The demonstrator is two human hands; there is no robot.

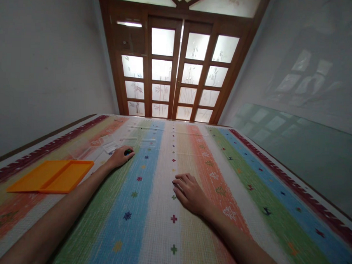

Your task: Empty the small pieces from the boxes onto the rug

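Observation:
My left hand is at the left of the table, with its fingers curled round a small dark object that has a hint of green. What the object is I cannot make out. Clear plastic boxes lie just beyond that hand. An orange plastic case lies opened out to the left of my left forearm. Near the middle of the table, my right hand rests low over the cloth. Its fingers are stretched out and slightly bent, and I see nothing held in them.
A striped, patterned tablecloth covers the table. More clear plastic containers lie farther back on it. Wooden doors with frosted panes stand beyond the far edge. White walls rise on both sides.

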